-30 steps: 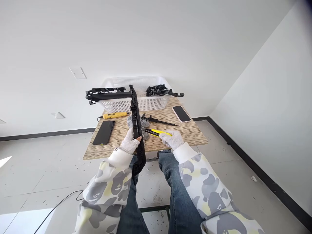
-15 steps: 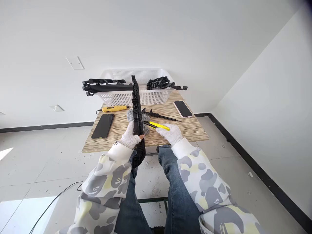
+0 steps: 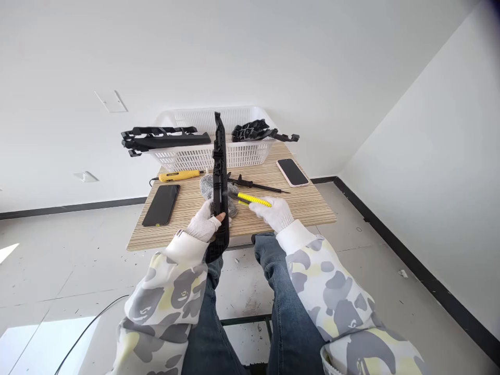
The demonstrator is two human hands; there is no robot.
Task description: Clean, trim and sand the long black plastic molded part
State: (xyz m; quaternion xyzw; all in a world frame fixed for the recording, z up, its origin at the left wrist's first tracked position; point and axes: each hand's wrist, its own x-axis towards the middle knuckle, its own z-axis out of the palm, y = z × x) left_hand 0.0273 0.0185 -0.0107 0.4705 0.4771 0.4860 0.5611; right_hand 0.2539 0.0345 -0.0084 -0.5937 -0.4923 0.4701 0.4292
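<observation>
My left hand (image 3: 203,221), in a white glove with bare fingertips, is closed around the lower part of a long black plastic trim piece (image 3: 220,172). The piece stands lengthwise in front of me, its far end reaching over the basket. In my gloved right hand (image 3: 273,212) is a pair of pliers (image 3: 253,199) with yellow-and-black handles. Their dark jaws are at the right edge of the piece, somewhat blurred; whether they bite on it I cannot tell. Behind the piece a grey cloth (image 3: 207,186) lies partly hidden on the table.
A white plastic basket (image 3: 183,157) at the back holds several black plastic parts (image 3: 167,140). On the wooden table (image 3: 312,211) lie a yellow corded tool (image 3: 179,176), a dark phone (image 3: 161,205), a black caliper (image 3: 250,183) and a pink-edged phone (image 3: 292,172).
The black trim piece is turned slightly, its lower end now further left and a little higher. The pliers stay at its right edge. The view has shifted slightly.
</observation>
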